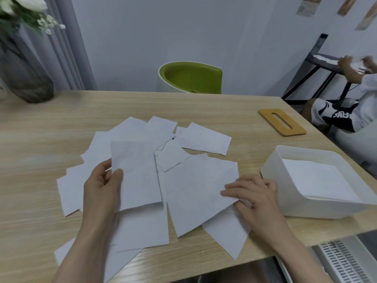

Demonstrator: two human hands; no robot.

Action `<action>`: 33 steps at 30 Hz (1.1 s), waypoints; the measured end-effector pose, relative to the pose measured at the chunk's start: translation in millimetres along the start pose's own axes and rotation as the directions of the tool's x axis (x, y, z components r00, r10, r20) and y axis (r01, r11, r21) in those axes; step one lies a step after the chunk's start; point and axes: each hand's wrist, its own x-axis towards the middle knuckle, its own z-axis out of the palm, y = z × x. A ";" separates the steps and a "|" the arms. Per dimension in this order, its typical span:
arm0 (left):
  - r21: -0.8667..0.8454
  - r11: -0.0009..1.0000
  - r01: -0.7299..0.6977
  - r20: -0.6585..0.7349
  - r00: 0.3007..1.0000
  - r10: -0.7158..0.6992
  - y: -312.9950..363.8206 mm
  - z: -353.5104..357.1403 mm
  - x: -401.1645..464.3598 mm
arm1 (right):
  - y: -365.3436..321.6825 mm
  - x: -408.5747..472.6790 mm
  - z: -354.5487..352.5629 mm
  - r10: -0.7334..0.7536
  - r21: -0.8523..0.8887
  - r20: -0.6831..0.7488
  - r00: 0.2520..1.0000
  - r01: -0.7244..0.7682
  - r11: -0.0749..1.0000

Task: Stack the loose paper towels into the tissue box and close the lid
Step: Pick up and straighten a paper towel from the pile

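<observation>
Several loose white paper towels [155, 139] lie scattered and overlapping across the middle of the wooden table [51, 127]. My left hand [103, 185] pinches one towel [136, 174] by its left edge, thumb on top, and holds it above the pile. My right hand [253, 193] rests with its fingers on the corner of another towel [195, 193] near the box. The white tissue box [293, 203] stands open at the right with a few towels inside. Its wooden lid [282, 121], with an oval slot, lies flat beyond the box.
A dark glass vase [24, 78] with white flowers stands at the table's far left. A green chair [190, 77] is behind the table. Another person sits at the far right by a black shelf [318, 64]. A white slotted crate [344, 260] sits below the table's right corner.
</observation>
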 end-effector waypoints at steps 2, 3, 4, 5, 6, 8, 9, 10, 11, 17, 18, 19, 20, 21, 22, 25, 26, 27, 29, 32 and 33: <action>0.008 1.000 0.006 0.004 1.000 -0.006 -4.0 -2.3 1.4 | -1.8 -0.3 -3.3 -0.024 -0.024 -0.046 0.999 0.023 0.999; 0.010 1.000 0.006 0.005 1.000 -0.006 -5.6 -3.5 2.3 | -2.1 -1.5 -5.5 -0.031 -0.032 -0.066 0.997 0.029 0.999; 0.011 1.000 0.004 0.005 1.000 -0.004 -6.6 -4.4 3.1 | -2.0 -2.9 -8.2 -0.035 -0.033 -0.083 0.996 0.033 0.999; 0.012 1.000 0.003 0.006 1.000 -0.003 -6.8 -4.7 3.5 | -2.5 -4.6 -11.2 -0.035 -0.029 -0.097 0.995 0.032 0.999; 0.013 1.000 0.002 0.006 1.000 -0.002 -6.8 -4.6 3.6 | -4.0 -5.9 -14.4 -0.035 -0.025 -0.109 0.993 0.032 0.999; 0.018 1.000 0.000 0.009 1.000 0.000 -6.4 -4.2 3.0 | -8.7 -8.9 -20.6 -0.036 -0.016 -0.127 0.991 0.034 0.999; 0.018 1.000 -0.001 0.008 1.000 0.000 -6.1 -3.9 2.7 | -11.8 -10.1 -23.7 -0.036 -0.009 -0.138 0.990 0.035 0.999; 0.020 1.000 0.000 0.005 1.000 -0.001 -6.0 -3.5 2.3 | -15.1 -11.2 -26.8 -0.036 0.000 -0.151 0.988 0.037 0.999; 0.023 1.000 0.001 0.001 1.000 -0.001 -6.0 -3.2 2.0 | -18.3 -12.3 -29.8 -0.033 0.014 -0.164 0.986 0.036 0.999; 0.028 1.000 -0.007 0.000 1.000 0.007 -6.6 -3.1 0.7 | -29.4 -3.5 -36.0 0.035 0.118 -0.225 0.974 -0.008 0.993; 0.034 0.999 -0.006 0.004 1.000 0.006 -6.3 -3.1 0.4 | -28.5 0.4 -34.4 0.058 0.130 -0.225 0.973 -0.029 0.991; 0.039 0.999 -0.005 0.008 1.000 0.004 -5.9 -3.2 0.0 | -27.2 4.4 -32.6 0.082 0.141 -0.219 0.972 -0.051 0.989; 0.041 0.999 -0.003 0.008 1.000 0.002 -5.7 -3.3 -0.5 | -25.5 8.3 -30.2 0.105 0.151 -0.206 0.973 -0.075 0.986; 0.038 0.999 0.000 0.007 1.000 0.000 -5.3 -3.4 -0.8 | -23.6 11.9 -27.5 0.131 0.163 -0.187 0.974 -0.100 0.981; 0.037 0.999 0.001 0.005 1.000 -0.002 -5.0 -3.3 -1.2 | -21.5 15.4 -24.6 0.159 0.175 -0.164 0.973 -0.130 0.976; 0.045 0.999 0.005 0.002 1.000 -0.005 -4.7 -3.6 -0.7 | -14.1 22.2 -15.4 0.219 0.178 -0.111 0.969 -0.198 0.964; 0.049 0.999 0.006 0.003 1.000 -0.006 -4.7 -3.6 -0.6 | -11.8 23.7 -12.8 0.226 0.168 -0.093 0.970 -0.208 0.964; 0.049 0.999 0.007 0.005 1.000 -0.007 -4.6 -3.9 -0.6 | -9.9 25.2 -10.9 0.229 0.146 -0.071 0.971 -0.218 0.965; 0.046 0.999 0.011 0.007 1.000 -0.011 -4.5 -3.9 -0.8 | -5.1 28.5 -7.7 0.218 0.060 -0.029 0.976 -0.216 0.975; 0.033 0.999 0.013 0.002 1.000 -0.013 -3.1 -2.9 -1.1 | 1.1 33.6 -4.4 0.209 -0.020 0.061 0.976 -0.208 0.978; 0.029 1.000 0.013 0.000 1.000 -0.013 -2.3 -1.7 -1.0 | 2.9 35.3 -3.3 0.212 -0.024 0.098 0.972 -0.211 0.977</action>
